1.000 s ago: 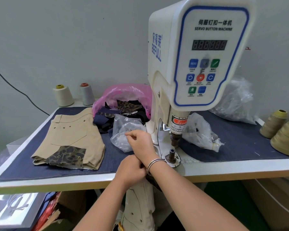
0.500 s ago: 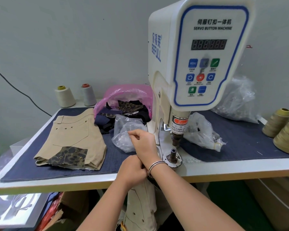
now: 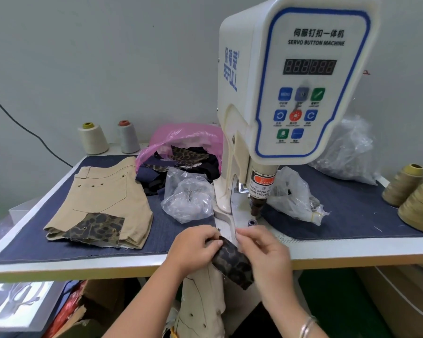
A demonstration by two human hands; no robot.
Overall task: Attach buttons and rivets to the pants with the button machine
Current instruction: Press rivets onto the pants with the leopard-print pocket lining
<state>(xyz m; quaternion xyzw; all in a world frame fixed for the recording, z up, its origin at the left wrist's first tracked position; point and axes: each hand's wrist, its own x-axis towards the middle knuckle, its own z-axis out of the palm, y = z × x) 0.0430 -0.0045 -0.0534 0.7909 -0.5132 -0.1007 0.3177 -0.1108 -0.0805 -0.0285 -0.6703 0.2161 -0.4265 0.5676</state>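
Your left hand [image 3: 193, 247] and right hand [image 3: 264, 254] each pinch leopard-print patch [image 3: 232, 262] on beige pants [image 3: 205, 301], at table edge just before servo button machine [image 3: 291, 93] die. Finished pants [image 3: 108, 198] folded left of machine.

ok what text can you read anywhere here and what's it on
"伺服钉扣一体机" over "SERVO BUTTON MACHINE": top of the machine's panel.
"BEFULL", with Chinese characters above it that are too blurred to read: machine's side.
"888888": panel display.
"WARNING", "TAKE CARE OF YOUR FINGER", partly cut off: sticker above the punch.
Captions under the buttons: too small.
Ruler numbers on the table edge: too small.
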